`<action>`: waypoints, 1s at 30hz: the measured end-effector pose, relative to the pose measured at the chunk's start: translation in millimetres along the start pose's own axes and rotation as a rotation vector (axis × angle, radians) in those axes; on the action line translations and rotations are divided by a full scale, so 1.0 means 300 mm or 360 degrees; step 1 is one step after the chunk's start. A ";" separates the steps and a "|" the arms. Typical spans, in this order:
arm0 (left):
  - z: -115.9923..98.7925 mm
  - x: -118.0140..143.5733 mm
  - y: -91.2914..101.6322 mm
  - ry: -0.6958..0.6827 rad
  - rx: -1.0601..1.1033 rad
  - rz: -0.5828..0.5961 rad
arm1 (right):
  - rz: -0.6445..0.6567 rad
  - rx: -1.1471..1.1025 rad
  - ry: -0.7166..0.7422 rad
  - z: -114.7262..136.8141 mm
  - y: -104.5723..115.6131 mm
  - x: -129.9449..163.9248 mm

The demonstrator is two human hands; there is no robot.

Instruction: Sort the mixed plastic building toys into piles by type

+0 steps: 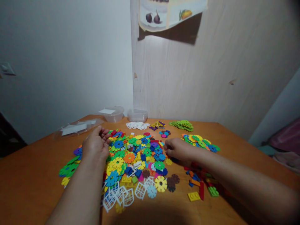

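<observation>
A mixed pile of colourful plastic pieces [140,150] covers the middle of the table: notched flower-shaped discs, small building bricks and white lattice pieces [122,195]. At the pile's left side rests my left hand [99,144], palm turned inward, fingers loosely bent and nothing visible in them. My right hand [175,149] is at the pile's right edge, close to red and yellow pieces. Its fingers are curled together and pointing left; whatever they may hold is hidden. Bricks [194,196] lie under and in front of my right forearm, partly covered by it.
Along the back of the wooden table [35,165] stand clear plastic tubs [137,115], with a flat clear bag [78,127] at left. Sorted groups include white pieces [137,125], light-green pieces [182,125] and discs [200,142]. A wall [178,78] rises behind.
</observation>
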State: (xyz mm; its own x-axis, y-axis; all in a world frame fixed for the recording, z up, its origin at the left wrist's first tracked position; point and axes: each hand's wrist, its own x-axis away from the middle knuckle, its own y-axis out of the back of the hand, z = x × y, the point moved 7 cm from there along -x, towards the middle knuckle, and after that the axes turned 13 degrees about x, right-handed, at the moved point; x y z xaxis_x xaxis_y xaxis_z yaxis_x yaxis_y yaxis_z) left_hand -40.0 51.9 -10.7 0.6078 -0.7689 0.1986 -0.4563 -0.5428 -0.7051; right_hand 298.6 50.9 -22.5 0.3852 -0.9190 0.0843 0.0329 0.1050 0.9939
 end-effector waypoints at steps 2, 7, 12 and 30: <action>-0.001 0.005 -0.003 0.0003 -0.0008 0.0003 | -0.0013 -0.0019 -0.0031 -0.021 0.008 0.028; -0.005 0.019 -0.010 0.0018 -0.0028 -0.0012 | 0.0090 -0.0315 0.0011 -0.024 0.047 0.206; -0.004 0.018 -0.015 0.0026 -0.0039 -0.0004 | 0.0364 -0.0350 0.0205 0.019 0.023 0.388; 0.000 0.013 -0.005 0.0012 -0.0025 -0.0004 | -0.0025 0.0147 0.0084 0.007 0.040 0.133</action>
State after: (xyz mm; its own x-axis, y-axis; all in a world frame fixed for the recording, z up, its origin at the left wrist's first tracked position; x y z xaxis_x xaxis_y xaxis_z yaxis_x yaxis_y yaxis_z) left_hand -37.1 49.7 -8.9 0.6042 -0.7699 0.2056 -0.4647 -0.5500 -0.6940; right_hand 312.4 14.8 -7.1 0.4336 -0.8986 0.0670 -0.0448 0.0528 0.9976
